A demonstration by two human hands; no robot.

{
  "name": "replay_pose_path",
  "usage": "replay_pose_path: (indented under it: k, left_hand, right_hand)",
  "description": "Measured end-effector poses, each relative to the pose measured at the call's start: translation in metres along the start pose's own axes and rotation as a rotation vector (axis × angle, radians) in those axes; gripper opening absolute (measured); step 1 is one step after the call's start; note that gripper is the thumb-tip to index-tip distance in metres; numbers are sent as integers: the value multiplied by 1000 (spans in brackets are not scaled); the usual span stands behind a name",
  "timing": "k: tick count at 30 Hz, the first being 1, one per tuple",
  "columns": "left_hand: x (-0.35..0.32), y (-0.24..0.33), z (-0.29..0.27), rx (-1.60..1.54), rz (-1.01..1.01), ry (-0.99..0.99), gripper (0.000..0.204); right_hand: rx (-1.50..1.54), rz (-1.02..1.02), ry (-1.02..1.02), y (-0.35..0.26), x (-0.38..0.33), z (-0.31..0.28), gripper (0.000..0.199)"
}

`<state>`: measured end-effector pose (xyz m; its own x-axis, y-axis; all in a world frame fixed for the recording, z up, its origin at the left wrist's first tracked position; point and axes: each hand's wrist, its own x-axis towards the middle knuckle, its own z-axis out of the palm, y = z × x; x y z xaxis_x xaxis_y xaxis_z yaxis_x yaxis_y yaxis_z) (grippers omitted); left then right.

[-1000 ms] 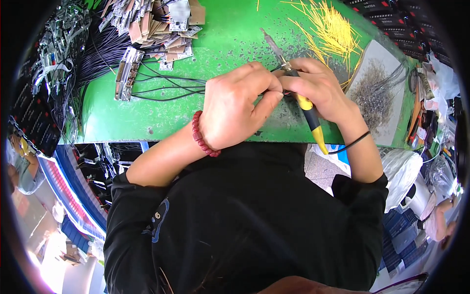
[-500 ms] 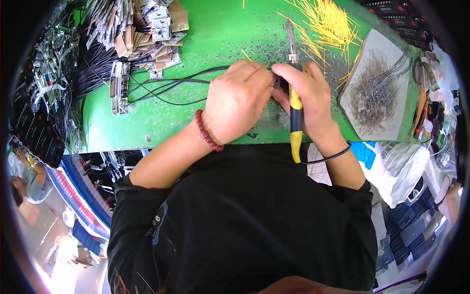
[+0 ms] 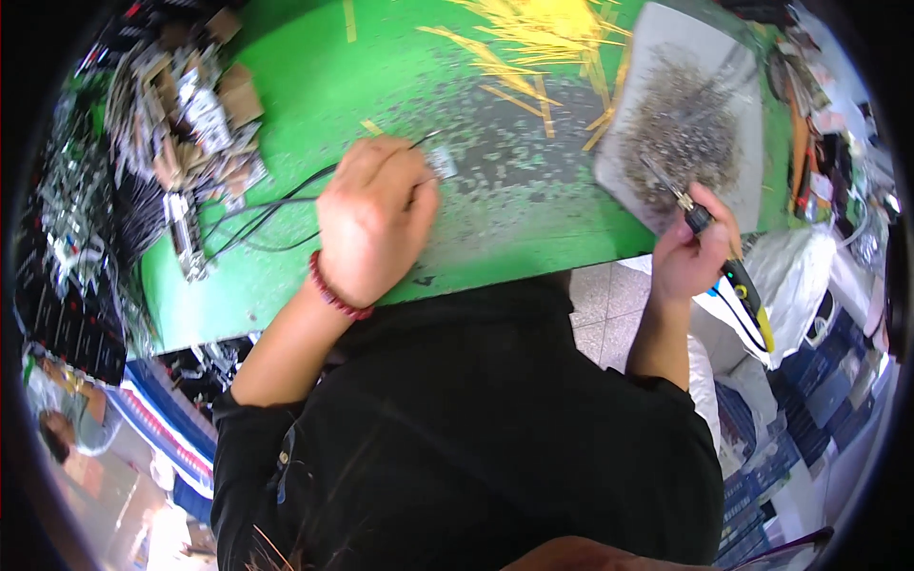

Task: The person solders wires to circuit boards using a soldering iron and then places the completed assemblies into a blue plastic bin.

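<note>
My left hand (image 3: 374,221), a dark red bead bracelet at its wrist, is curled closed over black cables (image 3: 276,205) that run in from the left. A wire end pokes out past its fingers, beside a small pale circuit board (image 3: 442,162); whether the two are joined is too blurred to tell. Out to the right, my right hand (image 3: 700,249) grips a black and yellow soldering iron (image 3: 747,293). The iron's metal tip points up and left over a pale slab (image 3: 632,124) covered with dark grey residue; contact between them cannot be made out.
A heap of circuit boards (image 3: 195,119) and black cables lies at the left of the green table (image 3: 305,290). Near it is a metallic strip-shaped piece (image 3: 186,233). Thin yellow sticks (image 3: 543,33) are scattered at the back. White plastic bags (image 3: 785,295) hang off the right edge.
The right hand has carried the soldering iron rightward from beside the left hand to the slab. My left hand has moved a little left, and the whole view has shifted.
</note>
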<state>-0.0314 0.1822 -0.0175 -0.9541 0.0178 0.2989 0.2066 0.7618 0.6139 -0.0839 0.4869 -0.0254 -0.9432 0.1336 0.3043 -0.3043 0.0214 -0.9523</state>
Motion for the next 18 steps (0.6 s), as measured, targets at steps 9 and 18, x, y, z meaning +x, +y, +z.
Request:
replay_pose_path:
  k: [9, 18]
  left_hand:
    - [-1, 1, 1, 1, -12, -20, 13]
    - [0, 1, 1, 15, -5, -11, 13]
  right_hand:
    - [-197, -21, 203, 6, 29, -18, 12]
    - [-158, -84, 185, 18, 37, -18, 11]
